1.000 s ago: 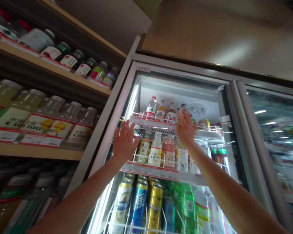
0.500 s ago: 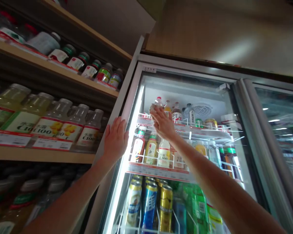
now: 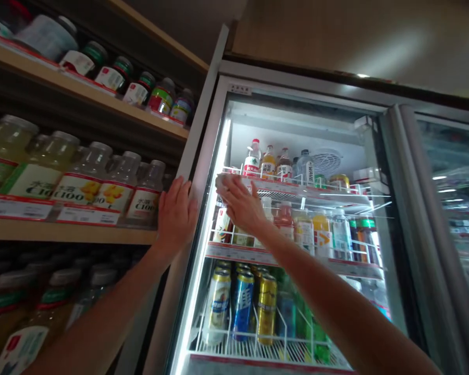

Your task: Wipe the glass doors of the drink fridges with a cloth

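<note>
My right hand (image 3: pixel 243 204) presses a pale, crumpled cloth (image 3: pixel 221 182) against the glass door (image 3: pixel 293 122) of a lit drinks fridge, near its left side at the height of the upper shelf. The cloth mostly hides under the fingers. Lower and to the left, my left hand (image 3: pixel 177 216) lies flat with fingers stretched on the fridge's left frame (image 3: pixel 201 156), holding nothing. Behind the glass, a red-capped water bottle (image 3: pixel 252 159) and juice bottles (image 3: pixel 268 162) stand on the upper rack, above and right of my right hand.
Wooden shelves (image 3: pixel 70 233) with rows of bottles (image 3: pixel 111 182) run along the left, close to my left hand. Beer cans (image 3: pixel 243 307) fill the lower fridge rack. A vertical metal door edge (image 3: pixel 418 208) and a second glass door (image 3: pixel 453 172) are on the right.
My right hand has slid left and slightly down across the glass with the cloth. My left hand stays flat at the frame, a little further left and lower. The view has shifted slightly.
</note>
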Motion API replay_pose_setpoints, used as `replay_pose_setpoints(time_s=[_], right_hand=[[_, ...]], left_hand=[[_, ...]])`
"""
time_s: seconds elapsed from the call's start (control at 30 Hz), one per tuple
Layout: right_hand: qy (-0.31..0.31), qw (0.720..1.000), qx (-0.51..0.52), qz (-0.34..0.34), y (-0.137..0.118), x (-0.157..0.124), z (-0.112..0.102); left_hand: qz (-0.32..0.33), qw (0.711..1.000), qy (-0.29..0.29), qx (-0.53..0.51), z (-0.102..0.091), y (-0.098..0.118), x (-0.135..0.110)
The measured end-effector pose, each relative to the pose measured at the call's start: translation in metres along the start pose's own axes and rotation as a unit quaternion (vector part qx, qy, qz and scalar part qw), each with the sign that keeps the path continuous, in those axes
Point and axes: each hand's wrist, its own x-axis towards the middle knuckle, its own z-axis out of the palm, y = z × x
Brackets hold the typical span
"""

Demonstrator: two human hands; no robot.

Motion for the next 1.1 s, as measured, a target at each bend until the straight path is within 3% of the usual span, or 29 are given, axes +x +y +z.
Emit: replay_pose_setpoints(time_s=[0.13, 0.23, 0.3, 0.43, 0.5, 0.63, 0.67, 0.83, 0.9, 1.03, 1.1], right_hand=[[-0.054, 0.986, 0.026, -0.155, -0.052, -0.067, 0.018], [-0.068, 0.974, 0.04, -0.211, -0.056, -0.108, 0.022], [-0.049, 0.984, 0.031, -0.166, -0.039, -0.115, 0.021], [0.017, 1.0, 0.001, 0.021, -0.014, -0.125, 0.019], [0.019, 1.0, 0.002, 0.01, -0.019, -0.146, 0.02], [-0.02, 0.995, 0.015, -0.097, -0.03, -0.184, 0.022], [-0.015, 0.996, 0.01, -0.084, -0.026, -0.184, 0.022], [0.067, 0.992, -0.028, 0.106, 0.008, -0.155, 0.016], [0.057, 0.993, -0.024, 0.1, 0.005, -0.163, 0.017], [0.005, 1.0, -0.002, 0.009, -0.016, -0.206, 0.021], [0.007, 1.0, -0.004, 0.012, -0.012, -0.21, 0.02]], left_hand=[[0.0, 1.0, -0.022, -0.01, -0.007, -0.007, -0.011], [0.011, 0.999, -0.047, -0.004, -0.009, -0.005, -0.026], [0.03, 0.997, -0.065, 0.0, -0.009, 0.001, -0.039], [0.079, 0.993, -0.09, -0.001, -0.007, 0.021, -0.071], [0.107, 0.99, -0.096, 0.002, -0.007, 0.032, -0.089], [0.151, 0.982, -0.111, 0.009, -0.008, 0.052, -0.115], [0.154, 0.982, -0.111, 0.008, -0.007, 0.056, -0.119], [0.126, 0.986, -0.104, 0.016, 0.004, 0.06, -0.125], [0.12, 0.986, -0.113, 0.024, 0.007, 0.059, -0.127], [0.119, 0.985, -0.123, 0.036, 0.008, 0.06, -0.129], [0.119, 0.984, -0.124, 0.037, 0.008, 0.06, -0.129]])
